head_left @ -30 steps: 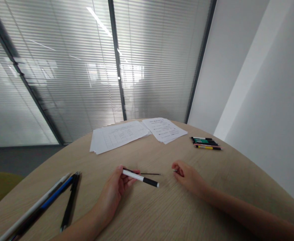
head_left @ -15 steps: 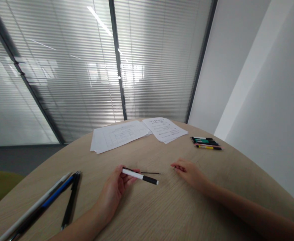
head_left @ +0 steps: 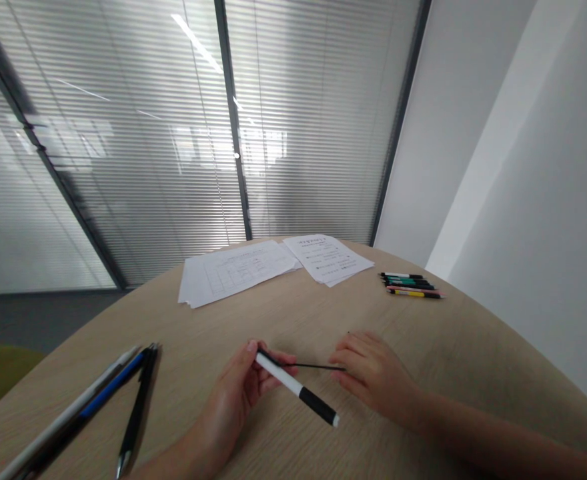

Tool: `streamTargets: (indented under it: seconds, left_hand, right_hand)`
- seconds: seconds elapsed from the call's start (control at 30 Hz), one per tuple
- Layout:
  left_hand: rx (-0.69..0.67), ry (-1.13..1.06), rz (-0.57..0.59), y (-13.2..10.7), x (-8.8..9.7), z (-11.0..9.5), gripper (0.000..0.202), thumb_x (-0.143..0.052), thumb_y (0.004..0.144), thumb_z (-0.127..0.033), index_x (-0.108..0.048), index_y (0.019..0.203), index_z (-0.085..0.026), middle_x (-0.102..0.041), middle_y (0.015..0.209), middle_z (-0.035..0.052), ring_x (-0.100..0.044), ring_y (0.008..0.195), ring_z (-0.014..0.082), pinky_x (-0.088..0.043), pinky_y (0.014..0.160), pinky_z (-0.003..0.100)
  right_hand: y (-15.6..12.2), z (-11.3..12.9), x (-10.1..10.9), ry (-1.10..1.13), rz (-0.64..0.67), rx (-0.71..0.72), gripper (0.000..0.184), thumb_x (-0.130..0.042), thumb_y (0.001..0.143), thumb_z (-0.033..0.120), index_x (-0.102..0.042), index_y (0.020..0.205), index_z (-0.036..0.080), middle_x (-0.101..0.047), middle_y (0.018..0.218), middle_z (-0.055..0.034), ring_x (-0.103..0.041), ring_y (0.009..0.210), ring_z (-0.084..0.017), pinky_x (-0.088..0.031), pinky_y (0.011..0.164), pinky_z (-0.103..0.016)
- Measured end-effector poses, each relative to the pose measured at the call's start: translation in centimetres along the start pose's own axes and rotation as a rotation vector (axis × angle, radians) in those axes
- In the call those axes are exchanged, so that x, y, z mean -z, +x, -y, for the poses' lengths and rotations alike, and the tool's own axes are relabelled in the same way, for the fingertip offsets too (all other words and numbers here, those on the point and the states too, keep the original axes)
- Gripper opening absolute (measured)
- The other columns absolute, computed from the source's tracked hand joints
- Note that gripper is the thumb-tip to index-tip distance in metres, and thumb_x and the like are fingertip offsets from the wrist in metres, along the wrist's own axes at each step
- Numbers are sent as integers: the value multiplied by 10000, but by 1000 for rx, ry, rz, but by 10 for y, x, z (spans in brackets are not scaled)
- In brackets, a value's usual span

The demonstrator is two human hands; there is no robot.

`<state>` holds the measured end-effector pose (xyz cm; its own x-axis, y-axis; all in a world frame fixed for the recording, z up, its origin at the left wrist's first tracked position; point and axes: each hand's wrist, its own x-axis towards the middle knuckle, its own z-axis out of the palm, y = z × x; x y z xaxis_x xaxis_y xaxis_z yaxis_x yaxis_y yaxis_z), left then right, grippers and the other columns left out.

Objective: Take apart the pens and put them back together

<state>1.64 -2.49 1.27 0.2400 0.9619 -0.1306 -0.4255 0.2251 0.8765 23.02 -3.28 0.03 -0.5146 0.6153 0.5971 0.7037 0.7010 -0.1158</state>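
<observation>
My left hand (head_left: 243, 387) holds a white pen (head_left: 283, 375) with a black grip, tilted down to the right, between thumb and fingers. From the same fingers a thin dark ink refill (head_left: 316, 365) sticks out to the right. Its far end meets the bent fingers of my right hand (head_left: 368, 373), which close around it. Whether these fingers also hide a small part cannot be made out. Just beyond the right hand there is a tiny dark speck (head_left: 348, 332), too small to name.
To the left lie a white and blue pen-like pair, a blue pen (head_left: 113, 383) foremost, and a black pen (head_left: 138, 410). Printed sheets (head_left: 238, 270) and more printed paper (head_left: 328, 259) lie at the back. Several pens (head_left: 408, 283) form a row at the right, near the table's (head_left: 473, 347) edge.
My right hand has come nearer and its fingers now meet the refill's end. The white pen in my left hand has shifted right and tips more steeply downward.
</observation>
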Motion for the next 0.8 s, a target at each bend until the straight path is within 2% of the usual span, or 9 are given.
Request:
streamTargets:
  seconds: [0.1, 0.17, 0.4, 0.5, 0.63, 0.8]
  left_hand:
    - [-8, 15, 38, -3, -2, 0, 192, -510, 773, -293, -529, 660, -140, -695, 730, 106, -655, 698, 220, -514, 678, 288]
    - [-11, 18, 13, -2, -2, -1, 204, -481, 794, -273, -526, 649, -137, -694, 710, 106, -657, 667, 212, -521, 647, 276]
    - [-37, -53, -258, 15, 7, -6, 323, -326, 862, -118, -527, 610, -104, -680, 641, 120, -646, 557, 128, -528, 528, 168]
    - [-37, -117, -323, 21, 10, -7, 362, -286, 870, -85, -509, 586, -105, -663, 567, 100, -618, 463, 94, -521, 484, 139]
    - [-57, -109, -330, 21, 10, -7, 362, -280, 872, -88, -501, 586, -109, -657, 555, 93, -615, 454, 95, -521, 473, 137]
    - [-73, -7, -296, 17, 7, -6, 301, -303, 861, -105, -497, 631, -124, -676, 630, 105, -651, 574, 144, -530, 514, 171]
  right_hand:
    - [-2, 1, -4, -42, -14, 48, 189, -430, 826, 201, -561, 693, 176, -584, 653, -18, -500, 648, -142, -347, 672, -283]
    - [-3, 1, -5, -64, -23, 64, 213, -409, 834, 196, -553, 678, 172, -578, 635, -16, -493, 631, -139, -339, 662, -278]
    - [-5, -9, -8, -92, -6, 46, 261, -375, 850, 209, -565, 676, 170, -579, 638, -22, -492, 629, -139, -335, 641, -267]
    - [-5, -18, -10, -154, -11, 15, 225, -407, 838, 204, -586, 705, 170, -582, 652, -22, -496, 636, -142, -336, 640, -268]
    - [-5, -26, -13, -293, 39, -24, 137, -489, 788, 164, -607, 719, 172, -585, 665, -21, -508, 654, -151, -337, 642, -275]
    - [-5, -27, -16, -318, 173, -131, 45, -574, 739, 175, -618, 736, 185, -586, 703, -16, -523, 691, -154, -355, 651, -269]
